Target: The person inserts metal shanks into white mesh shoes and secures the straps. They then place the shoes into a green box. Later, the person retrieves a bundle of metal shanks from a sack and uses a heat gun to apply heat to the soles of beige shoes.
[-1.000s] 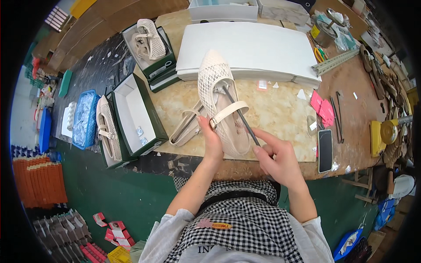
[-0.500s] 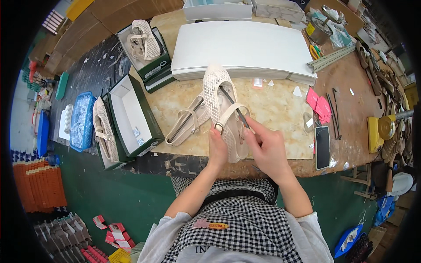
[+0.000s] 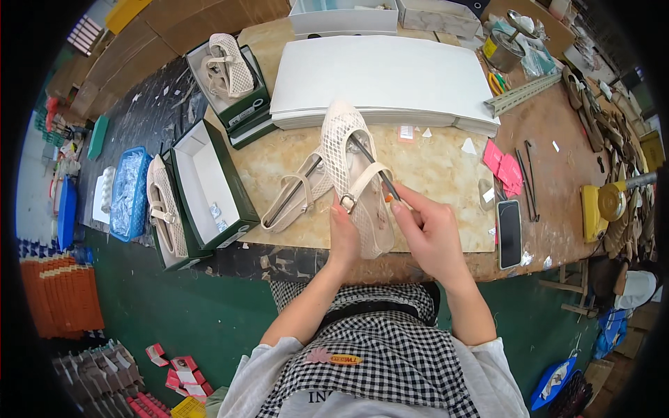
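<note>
A cream mesh shoe [image 3: 336, 150] with a buckled strap is held toe away from me over the table. My left hand [image 3: 343, 240] is closed around its near left side, by the buckle. My right hand [image 3: 433, 233] pinches the near end of a thin black shoe-shaper rod [image 3: 389, 184], which runs under the strap into the shoe's opening. The rod's far tip is hidden inside the toe. Partly behind the held shoe, a matching shoe [image 3: 274, 218] lies on the table with another black rod [image 3: 296, 191] inside it.
An open green shoebox [image 3: 209, 182] stands left, with a cream shoe [image 3: 166, 209] beside it. Another box [image 3: 254, 104] holds shoes. Beyond my hands lies a white paper stack [image 3: 383, 70]. At right are pink cards [image 3: 503, 167], loose black rods [image 3: 527, 184] and a phone [image 3: 509, 233].
My right hand has shifted slightly to the right, still pinching the rod's near end. My left hand and the shoe have barely moved.
</note>
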`<action>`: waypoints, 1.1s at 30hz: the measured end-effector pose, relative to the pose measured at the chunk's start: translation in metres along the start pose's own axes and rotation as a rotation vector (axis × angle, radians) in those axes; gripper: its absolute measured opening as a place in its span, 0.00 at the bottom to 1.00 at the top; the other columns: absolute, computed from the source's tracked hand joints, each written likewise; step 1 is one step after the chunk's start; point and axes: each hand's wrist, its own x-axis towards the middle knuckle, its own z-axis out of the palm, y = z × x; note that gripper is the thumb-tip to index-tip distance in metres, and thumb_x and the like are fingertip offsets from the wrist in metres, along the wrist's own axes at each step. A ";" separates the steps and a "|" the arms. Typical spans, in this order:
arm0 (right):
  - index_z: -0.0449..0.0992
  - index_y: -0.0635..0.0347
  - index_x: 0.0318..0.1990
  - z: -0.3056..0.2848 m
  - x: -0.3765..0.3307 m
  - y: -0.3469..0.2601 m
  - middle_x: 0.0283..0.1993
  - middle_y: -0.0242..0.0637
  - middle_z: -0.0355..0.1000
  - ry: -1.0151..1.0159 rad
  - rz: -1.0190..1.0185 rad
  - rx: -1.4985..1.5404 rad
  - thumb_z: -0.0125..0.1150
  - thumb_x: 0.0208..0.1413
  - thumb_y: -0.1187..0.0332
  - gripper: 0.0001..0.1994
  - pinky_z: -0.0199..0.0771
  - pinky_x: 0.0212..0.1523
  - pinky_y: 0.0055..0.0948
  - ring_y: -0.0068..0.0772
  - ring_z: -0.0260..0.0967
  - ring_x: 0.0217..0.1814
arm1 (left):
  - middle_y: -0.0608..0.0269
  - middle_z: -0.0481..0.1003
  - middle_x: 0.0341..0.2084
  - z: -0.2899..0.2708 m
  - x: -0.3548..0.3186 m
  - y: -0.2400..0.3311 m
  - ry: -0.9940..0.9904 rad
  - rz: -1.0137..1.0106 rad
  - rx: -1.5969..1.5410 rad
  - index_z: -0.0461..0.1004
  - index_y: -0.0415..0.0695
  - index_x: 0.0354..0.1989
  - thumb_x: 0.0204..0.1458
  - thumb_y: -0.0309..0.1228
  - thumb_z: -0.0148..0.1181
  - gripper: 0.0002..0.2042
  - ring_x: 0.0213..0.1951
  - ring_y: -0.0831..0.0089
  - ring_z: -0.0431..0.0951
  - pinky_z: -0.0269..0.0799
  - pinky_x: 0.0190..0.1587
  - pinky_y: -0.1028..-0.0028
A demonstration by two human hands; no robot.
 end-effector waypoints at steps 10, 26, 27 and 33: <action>0.77 0.67 0.46 0.030 0.018 0.014 0.13 0.41 0.66 0.228 -0.206 -0.139 0.58 0.54 0.72 0.13 0.63 0.16 0.28 0.32 0.66 0.12 | 0.55 0.69 0.54 0.006 -0.004 -0.003 0.023 0.085 0.197 0.58 0.38 0.63 0.56 0.68 0.18 0.45 0.55 0.66 0.71 0.64 0.58 0.68; 0.74 0.64 0.52 0.051 0.002 0.035 0.12 0.36 0.64 0.202 -0.203 -0.095 0.56 0.56 0.71 0.16 0.59 0.14 0.28 0.30 0.61 0.10 | 0.53 0.68 0.54 0.009 -0.009 0.008 -0.022 0.127 0.151 0.55 0.35 0.63 0.57 0.67 0.25 0.44 0.53 0.67 0.71 0.68 0.54 0.70; 0.73 0.63 0.53 0.046 -0.001 0.034 0.11 0.35 0.64 0.124 -0.085 0.011 0.56 0.56 0.71 0.17 0.58 0.14 0.27 0.28 0.60 0.09 | 0.53 0.66 0.56 0.005 -0.008 0.007 -0.012 0.027 0.112 0.55 0.36 0.64 0.56 0.68 0.22 0.45 0.55 0.66 0.69 0.64 0.57 0.68; 0.73 0.60 0.55 -0.038 -0.016 0.017 0.13 0.24 0.62 -0.397 0.241 0.210 0.55 0.60 0.68 0.16 0.58 0.15 0.22 0.15 0.57 0.13 | 0.54 0.75 0.44 -0.050 0.013 -0.038 0.129 -0.283 -0.142 0.62 0.39 0.60 0.50 0.73 0.19 0.49 0.40 0.66 0.77 0.75 0.44 0.68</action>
